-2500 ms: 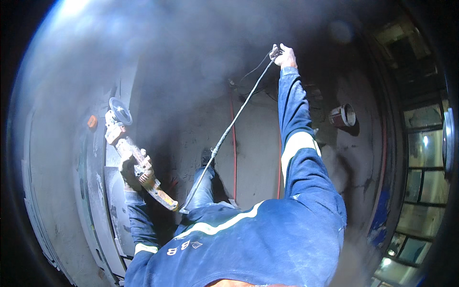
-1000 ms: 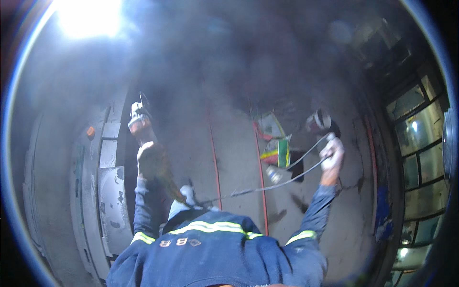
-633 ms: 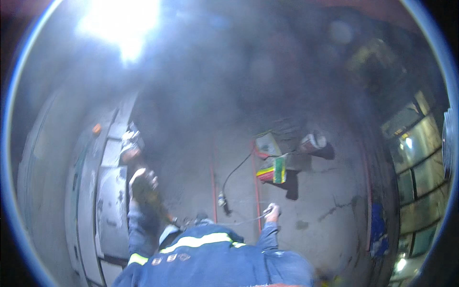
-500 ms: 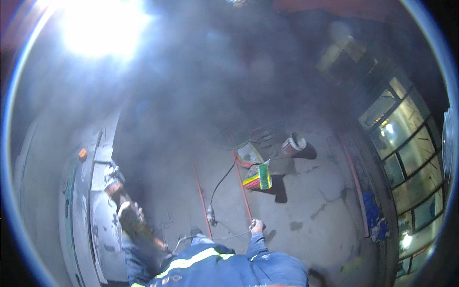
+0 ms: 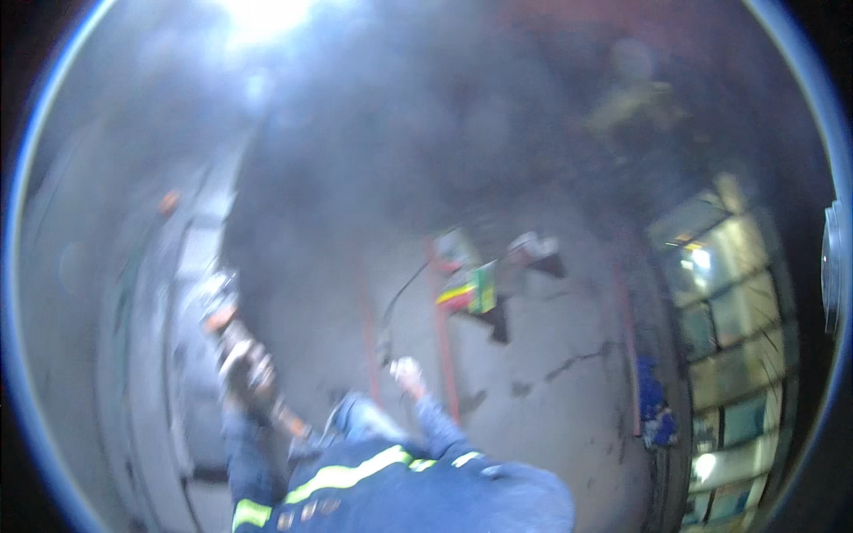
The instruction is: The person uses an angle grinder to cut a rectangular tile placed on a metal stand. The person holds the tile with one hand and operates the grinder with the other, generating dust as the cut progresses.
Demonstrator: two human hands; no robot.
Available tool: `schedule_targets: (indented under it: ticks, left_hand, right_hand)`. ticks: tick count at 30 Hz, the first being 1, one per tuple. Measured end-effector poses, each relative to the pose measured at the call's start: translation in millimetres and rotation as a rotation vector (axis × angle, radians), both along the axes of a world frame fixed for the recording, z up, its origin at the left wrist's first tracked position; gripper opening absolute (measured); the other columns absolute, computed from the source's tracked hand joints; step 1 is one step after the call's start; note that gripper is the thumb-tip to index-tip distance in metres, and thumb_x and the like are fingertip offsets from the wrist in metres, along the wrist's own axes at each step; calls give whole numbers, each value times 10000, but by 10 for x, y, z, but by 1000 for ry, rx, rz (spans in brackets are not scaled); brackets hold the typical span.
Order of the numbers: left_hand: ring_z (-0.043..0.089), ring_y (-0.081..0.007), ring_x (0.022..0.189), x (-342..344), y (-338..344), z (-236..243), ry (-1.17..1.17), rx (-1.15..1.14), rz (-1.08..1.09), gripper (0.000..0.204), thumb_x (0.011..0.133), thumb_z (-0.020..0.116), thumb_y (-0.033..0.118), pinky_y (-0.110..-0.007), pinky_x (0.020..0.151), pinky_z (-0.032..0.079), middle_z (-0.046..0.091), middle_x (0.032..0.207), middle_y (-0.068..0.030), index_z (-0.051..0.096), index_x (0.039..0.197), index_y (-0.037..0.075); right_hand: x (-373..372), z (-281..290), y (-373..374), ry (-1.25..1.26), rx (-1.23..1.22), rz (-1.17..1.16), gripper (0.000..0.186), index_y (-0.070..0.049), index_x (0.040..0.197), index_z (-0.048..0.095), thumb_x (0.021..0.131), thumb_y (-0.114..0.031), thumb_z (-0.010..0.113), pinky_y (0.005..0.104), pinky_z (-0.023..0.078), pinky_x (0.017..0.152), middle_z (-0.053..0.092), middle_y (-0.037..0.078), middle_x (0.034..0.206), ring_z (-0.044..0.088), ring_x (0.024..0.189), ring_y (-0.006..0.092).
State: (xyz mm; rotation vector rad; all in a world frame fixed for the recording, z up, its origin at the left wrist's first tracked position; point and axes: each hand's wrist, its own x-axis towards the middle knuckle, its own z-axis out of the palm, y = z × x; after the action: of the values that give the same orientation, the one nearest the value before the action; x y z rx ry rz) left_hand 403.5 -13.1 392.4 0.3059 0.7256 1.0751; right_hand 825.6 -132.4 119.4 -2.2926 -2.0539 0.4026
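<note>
My left hand [image 5: 244, 360] is wrapped round the body of an angle grinder [image 5: 219, 306], its metal head at the edge of a pale, dusty slab [image 5: 203, 249]. The grinder's orange-brown rear end points back toward my waist. In front of my body, my right hand [image 5: 408, 377] looks closed on the grinder's power cord, right beside the cord's dark connector [image 5: 386, 349]; blur hides the exact grip. From that connector the black extension cable [image 5: 404, 291] curves away to the bags. Motion smears both hands, and the grinder's disc cannot be made out.
A red, yellow and green bag [image 5: 471, 290] stands beside an open bag [image 5: 451, 249] and a white bucket [image 5: 531, 246]. Red strips [image 5: 444, 360] run along the concrete floor. Blue sheeting [image 5: 656, 404] lies by the windowed wall [image 5: 733, 329]. Thick dust and a bright lamp [image 5: 267, 13] obscure the far side.
My right hand has moved left and forward, from beside the right red strip to the cord's connector. The whole view has shifted and blurred. My left hand still holds the grinder by the slab.
</note>
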Motion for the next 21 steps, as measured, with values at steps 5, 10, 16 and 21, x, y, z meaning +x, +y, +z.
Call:
schedule_targets:
  ticks: [5,10,16,21]
  left_hand:
    - [660,-208,648,1496,213,969,127,-125,107,246,856,664,219,-325,570,571,643,797,-101,594,976,17]
    - [683,-247,626,1895,250,461,379,-72,22,318,800,710,211,-381,535,585,660,777,-123,577,980,-16]
    - [695,-294,672,1327,4,-185,563,19,9,332,864,662,293,-402,605,598,675,836,-152,604,1028,10]
    - [692,-244,746,1580,394,422,666,101,-133,322,856,676,281,-369,704,586,678,866,-110,630,1048,27]
  right_hand:
    - [-350,2990,640,1423,-306,-50,505,31,1314,515,932,-261,671,306,496,883,627,127,1186,601,1047,181]
    - [-848,2818,428,1431,-351,102,769,54,1352,418,801,-327,796,356,410,1019,569,196,1256,520,1184,250]
    - [-1502,2404,71,1636,-372,-160,616,64,1111,417,741,-234,809,332,538,562,650,161,842,666,663,212]
    - [-1519,2898,392,1607,-150,-278,554,64,1081,430,721,-215,746,384,535,592,654,202,785,682,685,263]
